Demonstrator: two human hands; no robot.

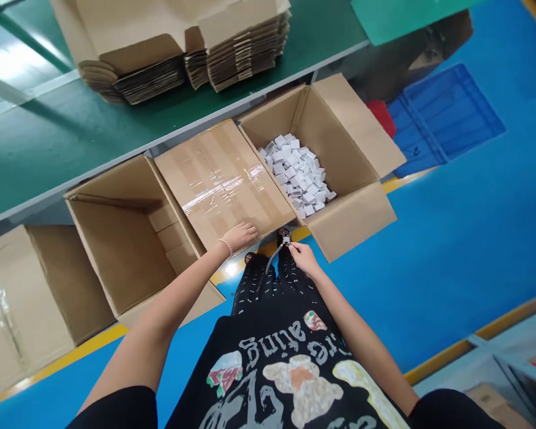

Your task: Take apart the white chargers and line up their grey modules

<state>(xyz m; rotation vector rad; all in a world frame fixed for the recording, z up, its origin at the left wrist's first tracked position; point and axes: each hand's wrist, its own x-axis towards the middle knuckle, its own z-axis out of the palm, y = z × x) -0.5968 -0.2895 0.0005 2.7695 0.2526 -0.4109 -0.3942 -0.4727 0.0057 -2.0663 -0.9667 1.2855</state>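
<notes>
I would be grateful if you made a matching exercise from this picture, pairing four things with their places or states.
Column one:
1. Left hand
2. Right hand
3. White pieces
4. Stacked cardboard

Column two:
A. Heaped inside an open box
B. Resting on the taped box
C. Lying on the green tabletop
D. Holding a small object in front of the dark trousers

Right pairs: 1-B, 2-D, 3-A, 4-C
</notes>
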